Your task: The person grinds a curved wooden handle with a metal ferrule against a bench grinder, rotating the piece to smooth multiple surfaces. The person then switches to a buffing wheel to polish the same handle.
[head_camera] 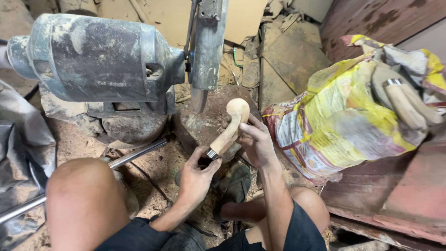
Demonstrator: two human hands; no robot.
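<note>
A pale carved wooden handle [231,126] with a rounded knob top and a metal ferrule at its lower end is held between both my hands, just below and right of the grinding wheel [199,98] of a bench grinder [97,58]. My left hand [196,174] grips the ferrule end from below. Around the shaft's upper part, from the right, my right hand [255,142] has its fingers wrapped. The handle sits slightly apart from the wheel.
A yellow printed sack [344,116] at the right holds several similar wooden handles [405,103]. A metal rod [134,154] runs across the sawdust-covered floor at the left. My bare knees [83,195] frame the lower view. A dark tarp [21,153] lies far left.
</note>
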